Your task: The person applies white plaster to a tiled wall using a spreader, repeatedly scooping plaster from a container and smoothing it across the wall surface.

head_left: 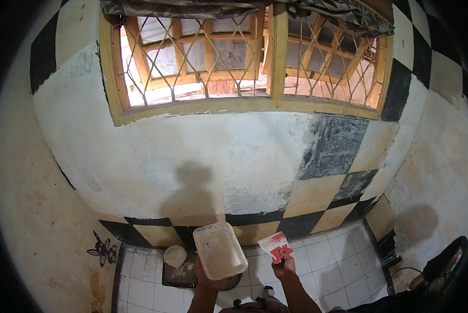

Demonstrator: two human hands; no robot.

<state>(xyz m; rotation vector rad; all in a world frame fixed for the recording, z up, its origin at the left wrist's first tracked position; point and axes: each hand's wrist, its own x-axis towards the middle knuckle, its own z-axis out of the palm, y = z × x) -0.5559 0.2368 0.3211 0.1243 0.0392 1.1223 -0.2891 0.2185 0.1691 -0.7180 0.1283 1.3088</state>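
Note:
My left hand (207, 277) holds a rectangular white plastic tub (213, 238) from its lower left side, and most of its fingers are hidden behind the tub. Pale putty (226, 264) lies in the tub and smears its walls. To the right of the tub, my right hand (284, 266) grips a red putty scraper (279, 251). White putty coats part of the scraper's blade, which points up toward the wall. Tub and scraper are apart, both in front of the wall's lower part.
A pale-smeared wall (234, 151) with black and cream checks stands ahead, under a wooden window (202, 107) with a metal grille. On the white tiled floor (317, 255), a round whitish container or lump (175, 256) rests on a dark board (179, 279). A dark, unclear shape (437, 271) is at lower right.

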